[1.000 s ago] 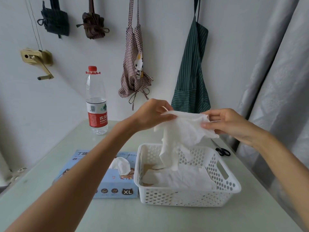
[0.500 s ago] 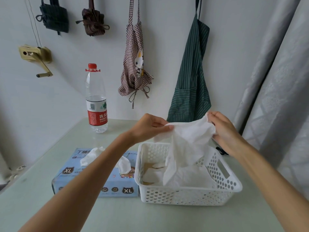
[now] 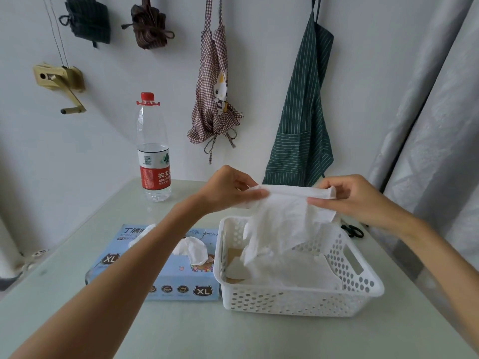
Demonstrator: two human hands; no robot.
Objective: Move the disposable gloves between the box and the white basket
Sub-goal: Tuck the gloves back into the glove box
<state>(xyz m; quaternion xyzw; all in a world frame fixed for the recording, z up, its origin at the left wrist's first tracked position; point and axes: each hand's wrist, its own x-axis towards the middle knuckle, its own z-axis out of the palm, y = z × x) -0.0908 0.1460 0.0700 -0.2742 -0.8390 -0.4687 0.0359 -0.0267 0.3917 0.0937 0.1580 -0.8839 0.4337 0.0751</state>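
On a pale table (image 3: 181,330) against a white wall hang two aprons; one bottle (image 3: 153,149) stands at eleven o'clock. My left hand (image 3: 228,189) and right hand (image 3: 355,196) each pinch one glove (image 3: 282,218) above the one basket (image 3: 298,296) (more gloves inside); one box (image 3: 168,275) sits at nine o'clock.

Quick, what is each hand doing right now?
Left hand: pinching one end of the white glove above the basket.
Right hand: pinching the glove's other end.

A water bottle (image 3: 153,151) stands on the table (image 3: 77,255); two aprons (image 3: 300,120) hang behind
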